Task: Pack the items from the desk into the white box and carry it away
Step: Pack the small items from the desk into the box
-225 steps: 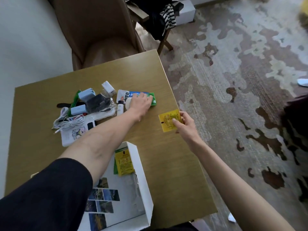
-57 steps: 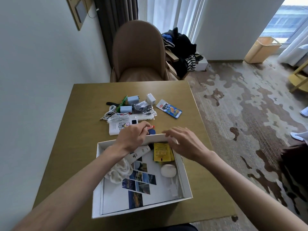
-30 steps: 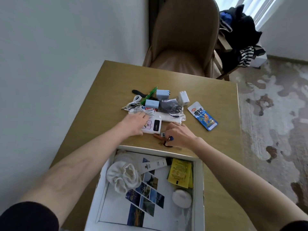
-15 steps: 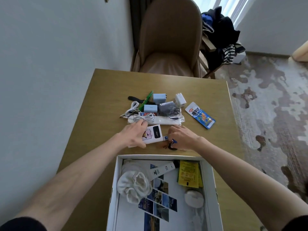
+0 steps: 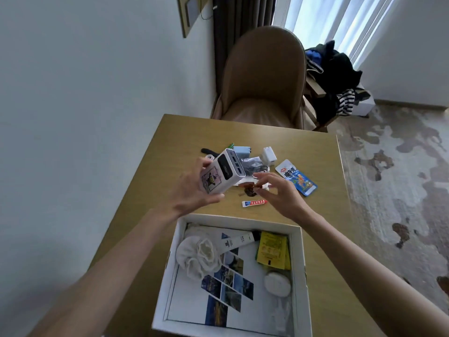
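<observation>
Centrally, our left hand [image 5: 194,190] grips a white power bank [image 5: 218,176], fingers curled around its sides, holding it tilted above the surface [image 5: 158,171]. Our right hand [image 5: 281,193] hovers just beside it with fingers loosely spread; we cannot tell whether it pinches anything. Below the hands a small red-and-white tube [image 5: 254,202] lies on the surface, with a blue snack packet [image 5: 297,180] to the right and a white plug adapter [image 5: 269,155] behind. Nearer us sits the open white box [image 5: 238,218], holding a white cloth pouch [image 5: 198,255], a white tube [image 5: 237,242], yellow sachets [image 5: 272,250] and a round white case [image 5: 277,283]. A tan chair [image 5: 264,76] stands beyond.
</observation>
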